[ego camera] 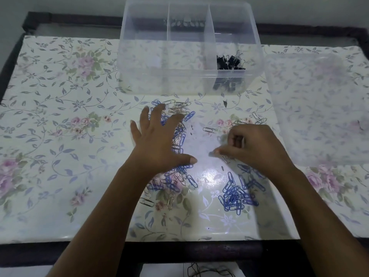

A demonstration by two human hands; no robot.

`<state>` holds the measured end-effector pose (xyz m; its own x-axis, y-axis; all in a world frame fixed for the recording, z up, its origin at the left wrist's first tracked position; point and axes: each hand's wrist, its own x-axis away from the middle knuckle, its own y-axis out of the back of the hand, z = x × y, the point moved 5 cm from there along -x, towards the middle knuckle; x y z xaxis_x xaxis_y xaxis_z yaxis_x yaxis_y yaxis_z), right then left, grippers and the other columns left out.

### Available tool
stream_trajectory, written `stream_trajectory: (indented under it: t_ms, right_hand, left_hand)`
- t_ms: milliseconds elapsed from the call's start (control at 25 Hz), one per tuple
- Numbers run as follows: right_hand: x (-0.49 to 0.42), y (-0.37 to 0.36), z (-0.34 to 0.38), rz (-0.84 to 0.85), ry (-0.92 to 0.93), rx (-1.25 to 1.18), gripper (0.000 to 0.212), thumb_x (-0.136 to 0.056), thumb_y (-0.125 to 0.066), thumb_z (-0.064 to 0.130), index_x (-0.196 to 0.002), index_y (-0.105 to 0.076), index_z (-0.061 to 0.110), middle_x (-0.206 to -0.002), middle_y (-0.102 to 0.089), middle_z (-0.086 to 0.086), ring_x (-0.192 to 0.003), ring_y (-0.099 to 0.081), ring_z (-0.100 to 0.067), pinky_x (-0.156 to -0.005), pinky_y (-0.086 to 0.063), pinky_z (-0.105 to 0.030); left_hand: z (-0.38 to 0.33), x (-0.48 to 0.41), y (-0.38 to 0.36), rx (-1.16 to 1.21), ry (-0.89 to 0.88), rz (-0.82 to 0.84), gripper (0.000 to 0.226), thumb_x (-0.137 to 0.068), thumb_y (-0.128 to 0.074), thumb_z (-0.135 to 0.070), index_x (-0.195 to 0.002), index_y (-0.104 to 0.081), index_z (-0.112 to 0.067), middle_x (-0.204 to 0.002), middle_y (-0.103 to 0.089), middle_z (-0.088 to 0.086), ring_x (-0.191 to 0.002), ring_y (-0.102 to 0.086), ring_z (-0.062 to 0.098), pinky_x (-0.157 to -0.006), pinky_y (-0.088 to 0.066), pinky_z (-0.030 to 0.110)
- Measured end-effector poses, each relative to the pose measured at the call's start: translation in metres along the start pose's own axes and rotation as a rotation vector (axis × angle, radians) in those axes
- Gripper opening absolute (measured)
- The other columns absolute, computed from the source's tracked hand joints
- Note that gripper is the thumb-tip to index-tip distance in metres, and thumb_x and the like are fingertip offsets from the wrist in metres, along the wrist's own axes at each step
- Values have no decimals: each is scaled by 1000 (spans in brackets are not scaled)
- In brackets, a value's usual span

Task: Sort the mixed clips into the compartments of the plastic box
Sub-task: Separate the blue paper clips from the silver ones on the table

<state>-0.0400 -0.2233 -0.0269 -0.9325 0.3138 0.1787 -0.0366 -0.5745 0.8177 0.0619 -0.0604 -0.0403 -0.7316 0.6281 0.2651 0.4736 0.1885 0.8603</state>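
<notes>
A clear plastic box with three compartments stands at the back of the table. Black binder clips lie in its right compartment; the other two look bare. My left hand lies flat with fingers spread over a mixed heap of blue and silver paper clips. My right hand is curled, its thumb and fingers pinched low over the table on what looks like a paper clip, blurred. A separate pile of blue paper clips lies in front of my right hand. A few silver clips lie beyond it.
The box's clear lid lies flat at the right. The table carries a glossy floral cover with a dark frame around it. A dark cord lies on the floor below the front edge.
</notes>
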Motion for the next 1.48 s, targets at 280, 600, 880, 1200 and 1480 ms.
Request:
stream_trajectory:
  t_ms: [280, 600, 880, 1200, 1480]
  right_hand:
    - [-3, 7, -16, -172, -139, 8, 38, -61, -80, 43, -56, -50, 21, -54, -52, 7, -52, -46, -7, -50, -34, -27]
    - [8, 39, -59, -489, -354, -100, 26, -69, -77, 36, -72, -62, 15, -67, -58, 3, -65, -57, -18, -56, -36, -15]
    - [8, 41, -62, -252, -437, -197, 50, -50, -90, 29, -93, -66, 18, -79, -59, 1, -68, -54, -9, -52, -36, -3]
    - [-4, 18, -35, -203, -256, -369, 37, -64, -81, 5, -94, -65, 17, -78, -56, 9, -61, -53, -6, -56, -42, -4]
    - [0, 29, -40, -426, -164, -169, 45, -74, -76, 16, -116, -61, 11, -113, -56, -1, -103, -54, -16, -90, -36, -16]
  left_hand:
    - [-3, 0, -8, -66, -36, 60, 102, -57, -77, -55, -141, -20, -39, -154, 5, -4, -142, 14, 27, -112, 6, 56]
    - [-5, -7, 1, 156, -197, -259, 61, -66, -50, -50, -116, -61, -17, -126, -53, 8, -126, -41, 31, -107, -26, 40]
    - [-27, 3, -21, -116, -186, -51, 76, -72, -21, -66, -137, -39, -31, -157, -6, 8, -141, 1, 41, -112, 0, 56]
    - [-41, 6, -31, -103, -246, 33, 82, -66, -10, -68, -141, -27, -39, -157, 3, 0, -142, 10, 32, -111, 9, 54]
    - [-17, 2, 0, 29, -3, -235, 73, -66, -44, -30, -138, -39, -16, -145, -34, 14, -135, -27, 36, -107, -27, 48]
